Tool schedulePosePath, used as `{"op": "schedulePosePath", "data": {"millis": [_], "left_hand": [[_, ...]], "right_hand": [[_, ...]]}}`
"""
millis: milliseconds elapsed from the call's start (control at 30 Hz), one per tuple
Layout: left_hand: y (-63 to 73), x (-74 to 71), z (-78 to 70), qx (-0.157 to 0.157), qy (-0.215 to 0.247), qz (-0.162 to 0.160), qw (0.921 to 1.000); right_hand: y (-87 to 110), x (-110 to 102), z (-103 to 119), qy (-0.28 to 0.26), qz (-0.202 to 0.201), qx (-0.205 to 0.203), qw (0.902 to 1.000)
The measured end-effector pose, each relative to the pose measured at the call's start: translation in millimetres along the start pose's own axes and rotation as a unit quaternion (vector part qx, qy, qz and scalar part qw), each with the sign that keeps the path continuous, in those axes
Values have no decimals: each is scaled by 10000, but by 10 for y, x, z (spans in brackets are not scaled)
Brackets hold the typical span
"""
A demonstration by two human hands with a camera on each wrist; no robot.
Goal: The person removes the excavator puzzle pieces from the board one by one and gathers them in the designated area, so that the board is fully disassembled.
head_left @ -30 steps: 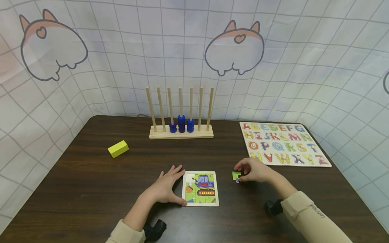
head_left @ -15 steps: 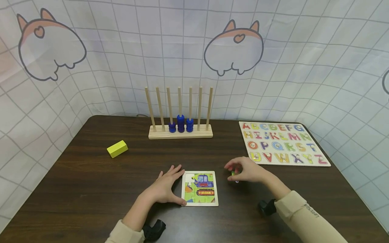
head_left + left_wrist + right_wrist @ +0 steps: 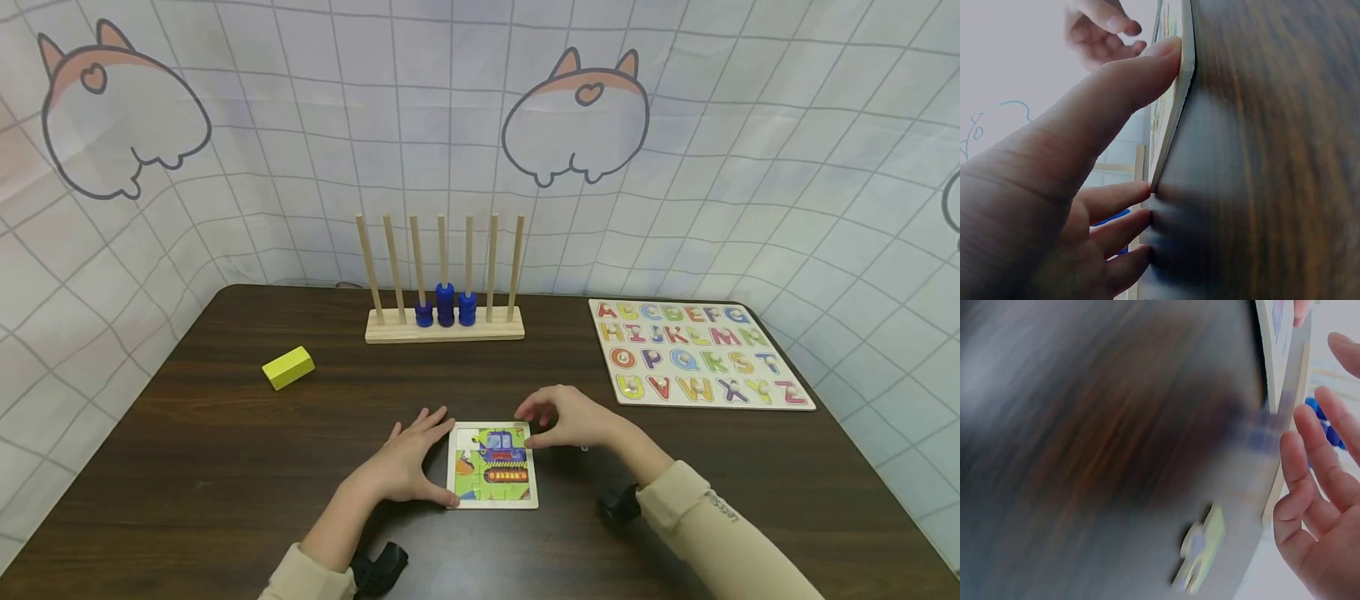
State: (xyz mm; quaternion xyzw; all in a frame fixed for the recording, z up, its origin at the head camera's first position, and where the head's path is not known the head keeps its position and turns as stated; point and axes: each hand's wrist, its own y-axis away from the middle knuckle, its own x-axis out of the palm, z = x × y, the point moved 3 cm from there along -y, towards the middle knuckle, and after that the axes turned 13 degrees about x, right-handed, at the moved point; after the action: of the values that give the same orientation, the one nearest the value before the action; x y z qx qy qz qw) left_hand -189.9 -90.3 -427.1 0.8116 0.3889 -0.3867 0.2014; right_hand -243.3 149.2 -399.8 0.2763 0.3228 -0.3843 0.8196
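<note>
Cream-sleeved, a spread left hand [image 3: 401, 462] rests thumb and fingertip against the picture puzzle's [image 3: 495, 464] left edge; the right hand [image 3: 572, 419], empty, fingers parted, hovers by its right, a loose piece [image 3: 1211, 537] on the table [image 3: 225, 467] beneath; an alphabet board [image 3: 720, 374] reads A to Z

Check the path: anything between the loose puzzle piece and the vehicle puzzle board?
Only the right hand, over the gap between the puzzle piece and the puzzle board; no other object is visible between them.
</note>
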Motion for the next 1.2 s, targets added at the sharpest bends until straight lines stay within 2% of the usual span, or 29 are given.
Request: {"op": "schedulePosePath", "data": {"millis": [333,567,1200], "left_hand": [[14,-11,12,1,6,-6,10000],[19,-15,17,7,14,-4,10000],[1,-7,18,7,-9,58,10000]], "right_hand": [[-162,136,168,78,244,-58,9997],[-259,211,251,156,411,89,9990],[-330,299,400,990,742,229,9921]]}}
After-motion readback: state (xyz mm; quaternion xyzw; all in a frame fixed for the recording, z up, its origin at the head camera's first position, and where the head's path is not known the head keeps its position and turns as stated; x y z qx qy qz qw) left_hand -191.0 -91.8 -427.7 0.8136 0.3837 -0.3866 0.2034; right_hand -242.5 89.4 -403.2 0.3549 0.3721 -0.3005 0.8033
